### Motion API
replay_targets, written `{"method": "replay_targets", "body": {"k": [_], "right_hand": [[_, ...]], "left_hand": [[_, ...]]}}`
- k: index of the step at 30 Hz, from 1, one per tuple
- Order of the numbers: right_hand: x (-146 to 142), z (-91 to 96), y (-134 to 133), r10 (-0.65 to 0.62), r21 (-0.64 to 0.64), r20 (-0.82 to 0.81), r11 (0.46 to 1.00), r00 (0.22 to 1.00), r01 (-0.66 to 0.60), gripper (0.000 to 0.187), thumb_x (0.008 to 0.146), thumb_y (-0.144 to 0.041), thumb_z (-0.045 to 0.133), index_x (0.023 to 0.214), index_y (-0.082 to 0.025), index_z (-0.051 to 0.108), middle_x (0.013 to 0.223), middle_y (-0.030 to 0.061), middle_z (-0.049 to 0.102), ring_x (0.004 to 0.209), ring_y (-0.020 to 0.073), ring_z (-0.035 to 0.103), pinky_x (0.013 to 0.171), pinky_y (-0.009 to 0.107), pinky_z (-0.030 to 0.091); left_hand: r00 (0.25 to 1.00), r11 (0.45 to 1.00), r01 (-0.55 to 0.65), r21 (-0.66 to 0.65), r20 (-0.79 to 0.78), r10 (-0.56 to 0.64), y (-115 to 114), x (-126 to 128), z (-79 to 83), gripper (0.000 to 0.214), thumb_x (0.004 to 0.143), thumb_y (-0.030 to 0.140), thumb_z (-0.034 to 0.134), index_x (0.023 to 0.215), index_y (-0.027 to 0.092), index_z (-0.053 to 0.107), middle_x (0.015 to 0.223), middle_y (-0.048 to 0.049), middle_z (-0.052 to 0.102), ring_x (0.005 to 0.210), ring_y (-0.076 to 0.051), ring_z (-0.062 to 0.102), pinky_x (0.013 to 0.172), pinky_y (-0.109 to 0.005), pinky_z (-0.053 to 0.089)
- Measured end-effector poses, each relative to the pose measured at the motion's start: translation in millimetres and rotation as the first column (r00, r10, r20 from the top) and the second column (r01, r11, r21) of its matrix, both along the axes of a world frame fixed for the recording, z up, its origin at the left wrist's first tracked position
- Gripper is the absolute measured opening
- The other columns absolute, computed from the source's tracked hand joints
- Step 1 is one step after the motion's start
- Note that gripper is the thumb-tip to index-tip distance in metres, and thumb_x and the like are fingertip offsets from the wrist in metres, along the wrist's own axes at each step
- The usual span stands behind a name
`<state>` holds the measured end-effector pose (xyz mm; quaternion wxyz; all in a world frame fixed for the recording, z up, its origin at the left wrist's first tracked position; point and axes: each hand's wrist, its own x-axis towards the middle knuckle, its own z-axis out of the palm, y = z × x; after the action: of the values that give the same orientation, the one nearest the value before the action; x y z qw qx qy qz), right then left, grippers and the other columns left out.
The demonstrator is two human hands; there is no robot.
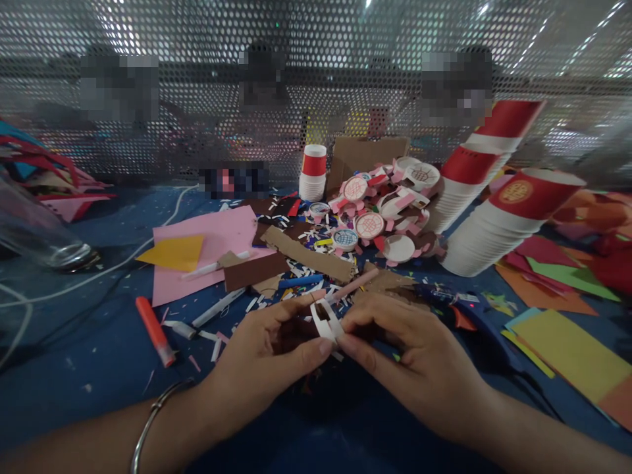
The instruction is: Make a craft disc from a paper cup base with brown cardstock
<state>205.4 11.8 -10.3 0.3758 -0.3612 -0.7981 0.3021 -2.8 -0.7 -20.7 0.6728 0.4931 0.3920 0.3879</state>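
Note:
Between both hands is a small white paper cup base [323, 315], a cut-off ring with a notch in its rim, tilted on edge. My left hand [271, 349] pinches its left side between thumb and fingers. On the other side, the fingertips and thumb of my right hand [409, 345] close on the rim. Just beyond the fingers lie a blue pen [300, 282] and a pinkish stick [355, 284]. A dark blue glue gun [461, 316] rests to the right of my right hand, partly hidden by it.
Finished-looking cup-base turtles [368, 225] form a heap at the back. Stacked paper cups [486, 224] lean at right, near coloured paper sheets [567, 342]. Left are a red marker [155, 330], pink paper [168, 276], a glass jar [44, 230] and a white cable [113, 270].

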Motion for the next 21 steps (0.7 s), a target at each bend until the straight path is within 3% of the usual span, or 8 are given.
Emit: {"method": "replay_targets", "body": {"k": [5, 12, 17, 21], "right_hand": [[1.4, 0.6, 1.1, 0.017, -0.033, -0.002, 0.999, 1.0, -0.017, 0.012, 0.095, -0.017, 0.062, 0.085, -0.019, 0.067, 0.078, -0.0012, 0.065, 0.072, 0.0114, 0.06, 0.067, 0.025, 0.046], [3.2, 2.4, 1.9, 0.009, -0.049, -0.014, 0.999, 1.0, -0.01, 0.014, 0.096, -0.018, 0.061, 0.085, -0.018, 0.069, 0.077, -0.0006, 0.066, 0.073, 0.0118, 0.061, 0.069, 0.025, 0.047], [2.9, 4.3, 3.0, -0.006, -0.095, 0.004, 0.995, 1.0, 0.006, 0.013, 0.098, -0.02, 0.061, 0.088, -0.02, 0.071, 0.078, -0.0029, 0.069, 0.073, 0.0098, 0.064, 0.07, 0.022, 0.048], [3.0, 4.8, 4.8, 0.028, -0.184, -0.005, 0.982, 1.0, -0.029, 0.01, 0.097, -0.021, 0.062, 0.094, -0.022, 0.071, 0.086, -0.0027, 0.073, 0.076, 0.0099, 0.068, 0.071, 0.021, 0.05]], "left_hand": [[1.0, 1.0, -0.007, 0.01, -0.03, 0.007, -0.4, 0.5, -0.5, 0.044, 0.085, 0.031, 0.08, 0.128, 0.026, 0.072, 0.108, -0.0064, 0.077, 0.091, -0.02, 0.07, 0.07, -0.026, 0.055], [0.999, 1.0, -0.014, 0.019, -0.047, 0.015, 3.1, 2.9, 3.2, 0.033, 0.085, 0.029, 0.08, 0.117, 0.028, 0.077, 0.115, -0.0036, 0.078, 0.104, -0.022, 0.072, 0.093, -0.032, 0.055], [0.996, 0.998, -0.041, -0.045, -0.078, 0.037, 5.1, 2.2, -2.3, 0.027, 0.086, 0.036, 0.079, 0.109, 0.022, 0.076, 0.104, -0.0053, 0.077, 0.096, -0.021, 0.069, 0.09, -0.032, 0.054], [0.998, 0.99, -0.063, -0.123, -0.013, 0.061, 6.3, 2.8, -7.8, 0.025, 0.087, 0.036, 0.078, 0.106, 0.021, 0.077, 0.101, -0.0043, 0.074, 0.092, -0.017, 0.066, 0.086, -0.028, 0.052]]}}
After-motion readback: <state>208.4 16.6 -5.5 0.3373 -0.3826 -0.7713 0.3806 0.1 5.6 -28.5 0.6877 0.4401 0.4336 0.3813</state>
